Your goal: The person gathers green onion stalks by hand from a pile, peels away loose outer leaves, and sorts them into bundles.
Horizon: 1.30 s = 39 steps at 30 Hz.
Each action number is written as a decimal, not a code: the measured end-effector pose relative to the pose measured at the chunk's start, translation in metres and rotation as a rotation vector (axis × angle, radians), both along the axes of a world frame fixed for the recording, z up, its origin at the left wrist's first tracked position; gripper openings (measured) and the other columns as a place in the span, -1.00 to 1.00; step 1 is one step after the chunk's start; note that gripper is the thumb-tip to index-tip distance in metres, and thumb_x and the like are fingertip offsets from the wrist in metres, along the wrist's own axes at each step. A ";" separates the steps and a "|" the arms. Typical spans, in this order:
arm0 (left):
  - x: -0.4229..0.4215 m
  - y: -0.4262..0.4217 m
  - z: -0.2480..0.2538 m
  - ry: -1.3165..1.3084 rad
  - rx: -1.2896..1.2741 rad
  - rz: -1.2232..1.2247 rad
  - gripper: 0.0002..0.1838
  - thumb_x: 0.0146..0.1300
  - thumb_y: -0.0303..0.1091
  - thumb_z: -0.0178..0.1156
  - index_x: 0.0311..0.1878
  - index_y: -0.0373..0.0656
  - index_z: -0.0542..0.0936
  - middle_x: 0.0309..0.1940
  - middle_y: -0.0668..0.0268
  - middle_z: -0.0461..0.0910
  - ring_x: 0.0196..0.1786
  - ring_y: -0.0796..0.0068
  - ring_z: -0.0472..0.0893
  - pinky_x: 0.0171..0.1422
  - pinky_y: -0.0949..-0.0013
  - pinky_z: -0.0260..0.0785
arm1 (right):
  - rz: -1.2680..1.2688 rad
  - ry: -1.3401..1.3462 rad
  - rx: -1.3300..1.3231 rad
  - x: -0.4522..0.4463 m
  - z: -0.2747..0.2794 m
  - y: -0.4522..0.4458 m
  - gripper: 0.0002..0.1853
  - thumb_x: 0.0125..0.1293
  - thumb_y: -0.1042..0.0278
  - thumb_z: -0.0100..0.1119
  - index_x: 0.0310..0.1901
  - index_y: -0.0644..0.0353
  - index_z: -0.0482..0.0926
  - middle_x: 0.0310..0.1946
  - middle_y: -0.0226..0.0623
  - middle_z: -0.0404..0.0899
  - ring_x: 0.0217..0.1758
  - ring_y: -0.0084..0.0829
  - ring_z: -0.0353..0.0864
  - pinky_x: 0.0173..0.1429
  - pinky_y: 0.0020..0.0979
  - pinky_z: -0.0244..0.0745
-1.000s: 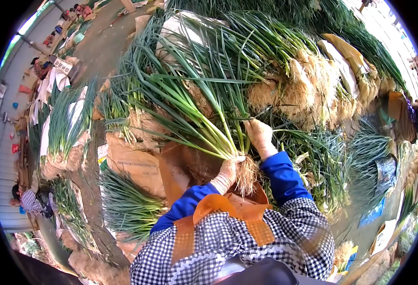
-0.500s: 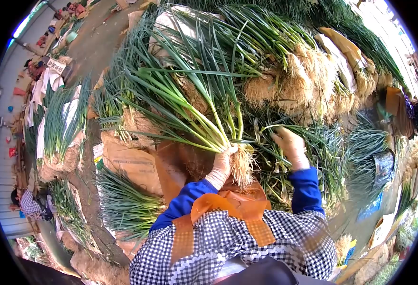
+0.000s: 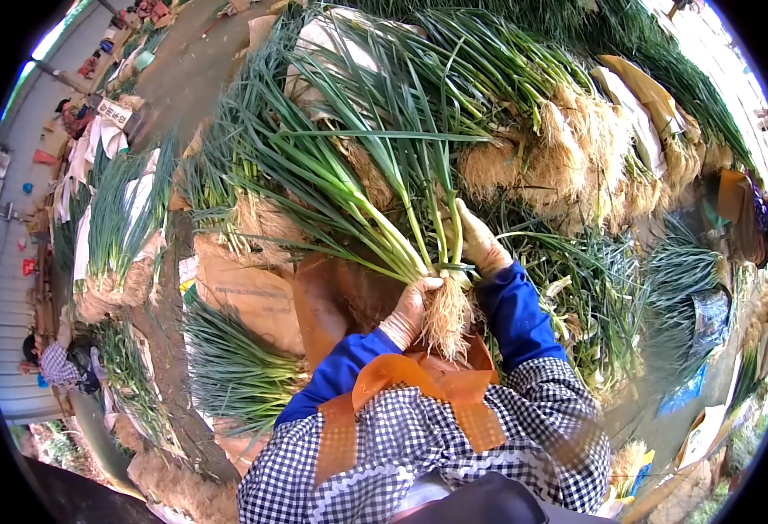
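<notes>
My left hand (image 3: 408, 312) is closed round the base of a bunch of green onions (image 3: 399, 236), just above its pale, stringy roots (image 3: 447, 321). The long leaves fan up and to the left, away from me. At the right side of the bunch, my right hand (image 3: 478, 242) has its fingers closed against an outer stalk. The stalks partly cover those fingertips. Below the bunch, a brown apron (image 3: 336, 297) lies over my lap.
Rooted green onions (image 3: 567, 148) are heaped ahead. Loose leaves (image 3: 585, 297) lie at the right. Another bunch (image 3: 240, 367) rests at the left beside brown sacking (image 3: 249, 293). A person in checked sleeves (image 3: 59, 365) is at the far left.
My right hand has come in from the right, away from the loose leaves, to the held bunch. My left hand keeps its hold. The view has shifted slightly.
</notes>
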<state>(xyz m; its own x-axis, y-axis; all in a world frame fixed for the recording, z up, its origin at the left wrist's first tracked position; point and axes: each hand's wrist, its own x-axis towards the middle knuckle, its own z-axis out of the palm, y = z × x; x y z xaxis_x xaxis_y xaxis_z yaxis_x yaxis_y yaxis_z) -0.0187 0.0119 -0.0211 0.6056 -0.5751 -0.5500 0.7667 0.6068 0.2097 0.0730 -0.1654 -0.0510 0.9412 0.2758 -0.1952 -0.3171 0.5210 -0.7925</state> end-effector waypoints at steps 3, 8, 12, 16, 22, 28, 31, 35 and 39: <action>-0.001 0.001 0.015 0.033 -0.073 -0.022 -0.76 0.12 -0.52 0.18 -0.10 -0.29 0.54 -0.24 0.23 0.60 -0.17 0.34 0.60 0.03 0.33 0.47 | -0.152 0.152 0.256 -0.001 0.017 0.022 -0.67 0.39 0.12 -0.06 0.00 0.15 0.52 -0.34 -0.47 0.56 -0.35 -0.62 0.49 -0.25 -0.53 0.42; -0.005 -0.002 0.013 -0.205 0.257 0.092 -0.71 0.10 -0.59 0.12 -0.06 -0.29 0.50 -0.22 0.27 0.57 -0.19 0.39 0.59 0.00 0.38 0.48 | -0.086 -0.158 -0.355 -0.041 0.018 0.031 -0.65 0.39 0.21 -0.13 0.00 0.26 0.52 -0.24 -0.33 0.58 -0.15 -0.47 0.53 0.02 -0.47 0.40; -0.002 0.000 0.011 -0.185 0.202 0.093 -0.72 0.09 -0.57 0.09 -0.07 -0.31 0.50 -0.24 0.25 0.58 -0.21 0.39 0.59 -0.02 0.36 0.50 | -0.127 0.237 -0.220 -0.045 -0.023 0.006 -0.45 0.36 -0.15 -0.12 0.01 0.22 0.52 -0.16 -0.30 0.57 -0.08 -0.42 0.50 0.08 -0.45 0.39; -0.003 0.007 0.002 -0.105 0.147 0.050 -0.77 0.11 -0.49 0.09 -0.14 -0.32 0.52 -0.32 0.22 0.59 -0.28 0.36 0.60 -0.10 0.36 0.51 | -0.141 0.350 0.033 -0.012 0.056 0.032 -0.47 0.28 -0.27 -0.04 -0.13 0.08 0.54 -0.49 -0.54 0.42 -0.44 -0.64 0.38 -0.33 -0.60 0.35; -0.002 0.011 -0.009 -0.096 0.087 0.069 -0.69 0.13 -0.45 0.05 -0.06 -0.37 0.51 -0.33 0.15 0.60 -0.33 0.33 0.61 -0.13 0.34 0.51 | 0.110 0.260 0.627 -0.009 0.050 0.059 -0.64 0.32 -0.04 0.03 -0.13 0.07 0.59 -0.35 -0.44 0.58 -0.28 -0.50 0.54 -0.14 -0.42 0.51; 0.002 -0.001 -0.009 -0.085 0.204 0.149 -0.80 0.12 -0.54 0.12 -0.15 -0.30 0.53 -0.35 0.26 0.59 -0.30 0.39 0.60 -0.12 0.36 0.51 | -0.388 -0.136 -0.409 -0.028 0.003 0.022 -0.80 0.30 0.24 0.12 -0.30 0.21 0.58 -0.55 -0.47 0.55 -0.57 -0.57 0.46 -0.46 -0.53 0.40; 0.004 -0.014 -0.012 -0.179 0.322 0.210 -0.81 0.09 -0.64 0.17 -0.20 -0.23 0.54 -0.33 0.31 0.57 -0.27 0.44 0.58 -0.09 0.40 0.49 | -0.575 -0.279 -1.136 -0.028 0.064 0.027 -0.70 0.15 0.06 0.28 -0.35 0.14 0.58 -0.61 -0.27 0.56 -0.59 -0.50 0.52 -0.43 -0.44 0.44; 0.003 -0.021 -0.037 -0.235 0.391 0.304 -0.82 0.09 -0.63 0.18 -0.21 -0.24 0.54 -0.34 0.29 0.57 -0.25 0.37 0.59 -0.10 0.35 0.50 | -0.164 -0.452 -1.687 -0.009 0.071 0.037 -0.61 0.15 -0.11 0.15 -0.46 0.10 0.50 -0.58 -0.18 0.57 -0.47 -0.11 0.59 -0.37 -0.19 0.49; 0.005 -0.021 -0.020 -0.139 0.384 0.317 -0.87 0.10 -0.61 0.17 -0.27 -0.22 0.53 -0.35 0.24 0.57 -0.27 0.35 0.60 -0.14 0.33 0.51 | -0.223 -0.689 -1.884 -0.034 0.080 0.038 -0.56 0.26 -0.02 0.04 -0.65 0.09 0.48 -0.72 -0.27 0.51 -0.66 -0.26 0.55 -0.58 -0.25 0.42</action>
<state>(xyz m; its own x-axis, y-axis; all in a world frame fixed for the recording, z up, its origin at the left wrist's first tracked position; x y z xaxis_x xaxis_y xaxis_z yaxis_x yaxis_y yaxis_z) -0.0141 -0.0092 -0.0413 0.7998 -0.1237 -0.5874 0.5066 0.6641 0.5498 0.0390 -0.1270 0.0293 0.9522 0.0873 0.2926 0.1575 -0.9614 -0.2258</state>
